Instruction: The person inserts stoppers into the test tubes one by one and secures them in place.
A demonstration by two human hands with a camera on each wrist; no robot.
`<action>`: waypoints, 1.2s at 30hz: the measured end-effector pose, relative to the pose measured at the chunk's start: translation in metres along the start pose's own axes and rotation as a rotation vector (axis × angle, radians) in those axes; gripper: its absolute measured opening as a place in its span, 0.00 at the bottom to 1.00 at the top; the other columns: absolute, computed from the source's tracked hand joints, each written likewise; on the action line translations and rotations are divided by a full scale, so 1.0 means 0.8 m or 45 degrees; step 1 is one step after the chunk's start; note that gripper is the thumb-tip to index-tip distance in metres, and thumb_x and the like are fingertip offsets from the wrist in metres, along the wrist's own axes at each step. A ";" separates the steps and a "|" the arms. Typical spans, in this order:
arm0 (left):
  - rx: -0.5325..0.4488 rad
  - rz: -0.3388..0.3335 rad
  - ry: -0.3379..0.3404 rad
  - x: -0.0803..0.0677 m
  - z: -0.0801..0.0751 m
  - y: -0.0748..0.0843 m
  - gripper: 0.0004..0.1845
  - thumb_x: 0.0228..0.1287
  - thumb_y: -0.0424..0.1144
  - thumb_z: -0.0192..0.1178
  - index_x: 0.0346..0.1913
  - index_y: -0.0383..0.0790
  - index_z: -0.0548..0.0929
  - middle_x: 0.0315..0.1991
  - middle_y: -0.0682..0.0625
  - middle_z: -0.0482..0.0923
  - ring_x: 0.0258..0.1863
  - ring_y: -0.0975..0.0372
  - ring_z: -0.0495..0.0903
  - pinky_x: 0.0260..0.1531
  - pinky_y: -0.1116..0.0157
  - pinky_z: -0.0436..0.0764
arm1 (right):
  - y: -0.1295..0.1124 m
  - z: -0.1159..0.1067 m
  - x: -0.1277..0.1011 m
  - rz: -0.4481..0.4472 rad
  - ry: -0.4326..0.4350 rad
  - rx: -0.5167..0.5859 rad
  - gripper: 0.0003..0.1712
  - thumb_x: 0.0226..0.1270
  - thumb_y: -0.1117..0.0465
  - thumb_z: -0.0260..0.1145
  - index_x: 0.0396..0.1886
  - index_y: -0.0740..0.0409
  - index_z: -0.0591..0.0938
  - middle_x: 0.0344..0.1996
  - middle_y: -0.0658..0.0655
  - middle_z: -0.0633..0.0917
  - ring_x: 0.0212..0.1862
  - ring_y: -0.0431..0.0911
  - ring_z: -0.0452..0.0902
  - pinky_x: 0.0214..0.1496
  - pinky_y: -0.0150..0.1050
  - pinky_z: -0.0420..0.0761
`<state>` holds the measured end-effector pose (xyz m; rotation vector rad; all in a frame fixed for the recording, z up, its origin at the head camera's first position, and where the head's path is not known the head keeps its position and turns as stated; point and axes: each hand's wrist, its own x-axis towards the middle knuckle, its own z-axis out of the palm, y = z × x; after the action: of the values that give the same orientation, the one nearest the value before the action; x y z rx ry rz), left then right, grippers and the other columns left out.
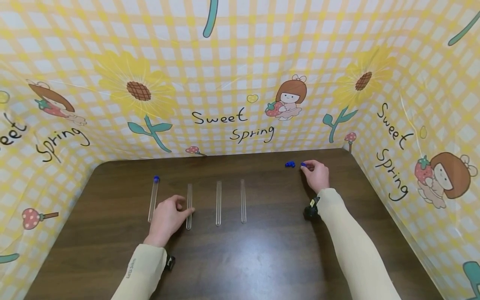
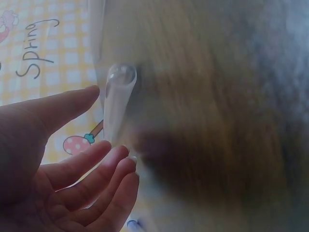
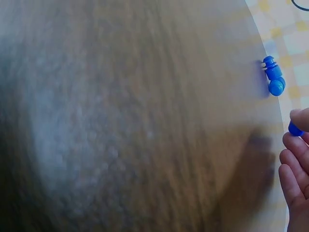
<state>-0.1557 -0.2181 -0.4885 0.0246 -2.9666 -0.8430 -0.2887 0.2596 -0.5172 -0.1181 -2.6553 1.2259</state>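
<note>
Four clear test tubes laid side by side on the dark wood-grain desk (image 1: 262, 258), all parallel, mouths toward the back wall. Only the leftmost tube (image 1: 152, 201) capped so far, a blue stopper (image 1: 156, 178) in its mouth; judged from that, one of four done and three left open.

Left hand (image 1: 166, 218) resting on the desk beside the second tube (image 1: 189, 206), fingers loosely extended and touching its lower part, not wrapped round it. In the left wrist view, the tube's rounded glass end just past the fingertips (image 2: 116, 157). Third tube (image 1: 218, 203) and fourth tube (image 1: 243, 201) lying untouched, apart from either hand.

Right hand (image 1: 316, 175) near the far right corner, fingertips pinching a small blue stopper (image 3: 294, 128). Another loose stopper (image 3: 273, 76) just beside it: ribbed plug, ball-shaped head, glossy plastic.

Tubes thin, smooth, transparent, round-bottomed. Desk surface matte with faint sheen. Around it, yellow gingham sheeting (image 1: 240, 62), crinkled and shiny, printed with sunflowers and "Sweet Spring".
</note>
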 end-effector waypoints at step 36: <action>-0.010 -0.114 -0.152 0.001 0.009 0.013 0.19 0.63 0.39 0.71 0.52 0.30 0.81 0.25 0.52 0.80 0.24 0.60 0.78 0.30 0.55 0.78 | -0.018 0.004 -0.003 -0.051 0.056 0.125 0.14 0.72 0.62 0.69 0.52 0.64 0.85 0.45 0.63 0.85 0.48 0.56 0.80 0.53 0.52 0.79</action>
<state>-0.1571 -0.2056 -0.4889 0.1121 -3.0937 -0.8970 -0.2871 0.2475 -0.5090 -0.0748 -2.5423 1.3227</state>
